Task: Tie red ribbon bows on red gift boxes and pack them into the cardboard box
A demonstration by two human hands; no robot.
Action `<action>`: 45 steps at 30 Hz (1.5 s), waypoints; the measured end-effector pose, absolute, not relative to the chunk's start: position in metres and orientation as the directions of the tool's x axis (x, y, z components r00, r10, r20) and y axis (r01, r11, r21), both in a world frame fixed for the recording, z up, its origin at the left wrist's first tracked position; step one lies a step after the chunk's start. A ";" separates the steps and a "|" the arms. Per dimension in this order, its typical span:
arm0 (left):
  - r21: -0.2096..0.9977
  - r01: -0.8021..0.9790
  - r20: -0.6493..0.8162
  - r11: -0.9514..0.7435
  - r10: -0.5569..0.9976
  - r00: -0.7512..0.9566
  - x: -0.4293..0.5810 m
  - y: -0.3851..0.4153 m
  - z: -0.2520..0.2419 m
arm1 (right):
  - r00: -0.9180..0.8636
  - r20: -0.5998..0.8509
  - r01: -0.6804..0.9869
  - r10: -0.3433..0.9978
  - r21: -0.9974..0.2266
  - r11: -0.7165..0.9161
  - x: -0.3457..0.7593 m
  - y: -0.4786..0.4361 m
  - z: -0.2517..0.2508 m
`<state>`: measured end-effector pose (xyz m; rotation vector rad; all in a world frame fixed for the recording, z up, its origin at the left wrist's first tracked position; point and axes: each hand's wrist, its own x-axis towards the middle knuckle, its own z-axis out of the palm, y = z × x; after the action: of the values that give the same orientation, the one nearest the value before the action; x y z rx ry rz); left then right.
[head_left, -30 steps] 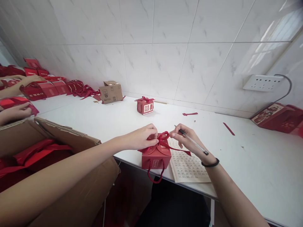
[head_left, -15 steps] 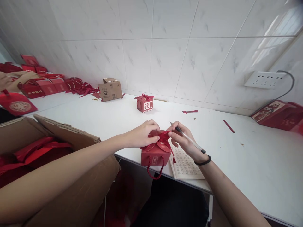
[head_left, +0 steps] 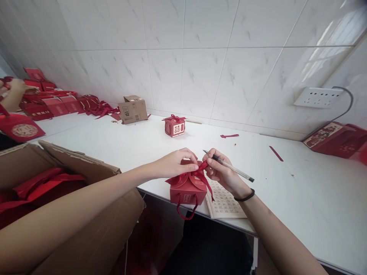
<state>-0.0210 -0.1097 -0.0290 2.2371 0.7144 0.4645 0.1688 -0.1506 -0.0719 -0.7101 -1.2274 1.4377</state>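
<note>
A red gift box (head_left: 188,191) with a rope handle hanging down stands at the table's front edge. Across its top runs a red ribbon (head_left: 179,178), with one tail draped over the right side. My left hand (head_left: 183,162) is closed on the ribbon over the lid, fingertips pinching near the knot. My right hand (head_left: 219,166) pinches a loop of the same ribbon just to the right, and a black-capped clear pen (head_left: 235,170) lies across its fingers. Partly under that hand, a booklet of handwritten characters (head_left: 228,200) rests beside the box.
A small red box with a bow (head_left: 174,126) and a brown carton (head_left: 132,110) stand near the wall. An open cardboard box (head_left: 94,214) holds red bags at left. Ribbon scraps (head_left: 275,153) lie on the right. Another person's hand (head_left: 18,89) is at far left.
My right hand has drawn the ribbon loop slightly up and right. A ribbon tail now shows at the box's left. The other person's hand has risen among the red boxes.
</note>
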 end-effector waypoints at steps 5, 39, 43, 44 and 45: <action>0.734 0.362 0.065 -0.575 0.590 0.805 -0.022 -0.112 -0.027 | -0.273 0.184 -0.342 0.944 -0.936 0.084 0.171 -0.151 -0.073; 0.750 0.371 0.043 -0.548 0.600 0.799 -0.020 -0.121 -0.021 | -0.311 0.226 -0.202 0.923 -0.965 0.168 0.168 -0.156 -0.069; 0.744 0.355 0.069 -0.566 0.594 0.801 -0.020 -0.120 -0.023 | -0.327 0.237 -0.138 0.915 -0.970 0.202 0.169 -0.156 -0.068; 0.745 0.350 0.080 -0.568 0.596 0.799 -0.020 -0.119 -0.024 | -0.324 0.246 -0.126 0.913 -0.968 0.216 0.170 -0.156 -0.068; 0.747 0.345 0.090 -0.569 0.600 0.795 -0.021 -0.119 -0.024 | -0.323 0.254 -0.115 0.912 -0.967 0.229 0.170 -0.156 -0.068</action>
<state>-0.0205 -0.1186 -0.0242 2.2233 0.6955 0.4330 0.1700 -0.1563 -0.0684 -0.7872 -1.5014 1.2916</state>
